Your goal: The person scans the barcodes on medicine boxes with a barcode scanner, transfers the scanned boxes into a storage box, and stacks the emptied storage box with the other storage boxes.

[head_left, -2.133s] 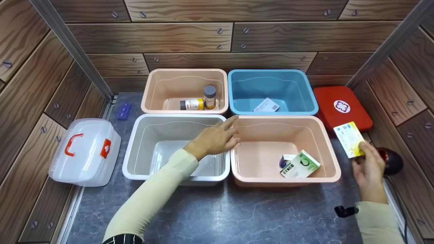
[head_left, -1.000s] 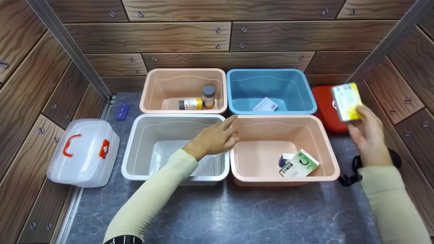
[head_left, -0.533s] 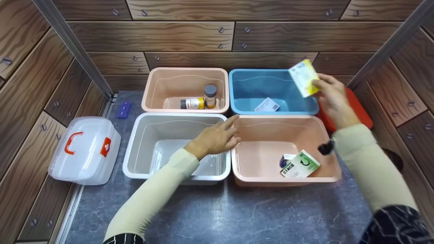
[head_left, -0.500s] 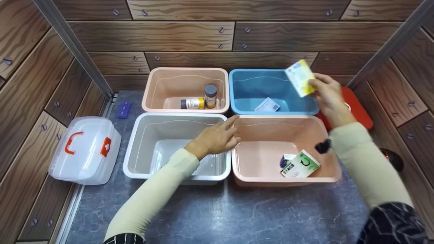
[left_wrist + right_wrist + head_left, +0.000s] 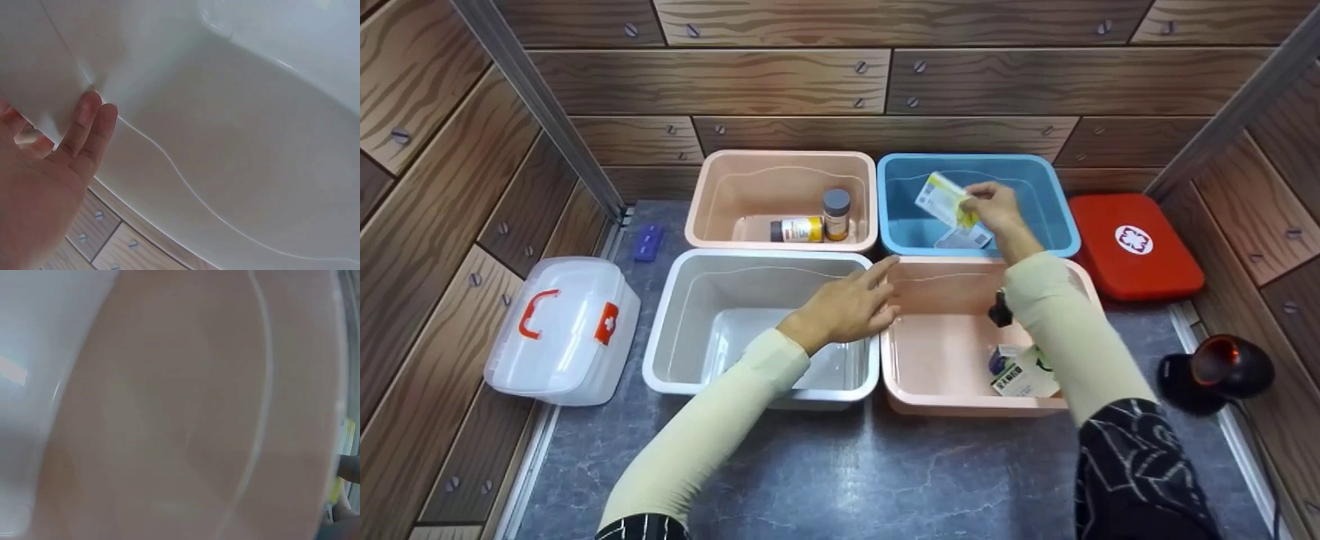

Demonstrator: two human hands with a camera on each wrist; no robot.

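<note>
Pinched in my right hand point(image 5: 999, 210) is a flat white and yellow medicine box point(image 5: 942, 199), held tilted over the blue bin point(image 5: 1069, 217). A small white box point(image 5: 964, 238) lies beneath it in that bin. At the right edge of the right wrist view, only dark fingers point(image 5: 350, 468) and a sliver of the yellow box show. My left hand point(image 5: 844, 307) rests with relaxed fingers at the rim where the grey bin point(image 5: 660, 330) meets the front peach bin point(image 5: 937, 337). In the left wrist view, two fingertips point(image 5: 104, 121) lie along a bin's inner wall.
The back peach bin point(image 5: 701, 195) holds two pill bottles point(image 5: 836, 217). A green and white box point(image 5: 1024, 379) lies in the front peach bin. Around stand a clear first-aid case point(image 5: 562, 330), a purple pill organizer point(image 5: 648, 242), a red pouch point(image 5: 1170, 262) and a black scanner point(image 5: 1237, 367).
My right hand has carried the white and yellow box from beside the scanner, up past the red pouch and left over the blue bin. The left hand has stayed put.
</note>
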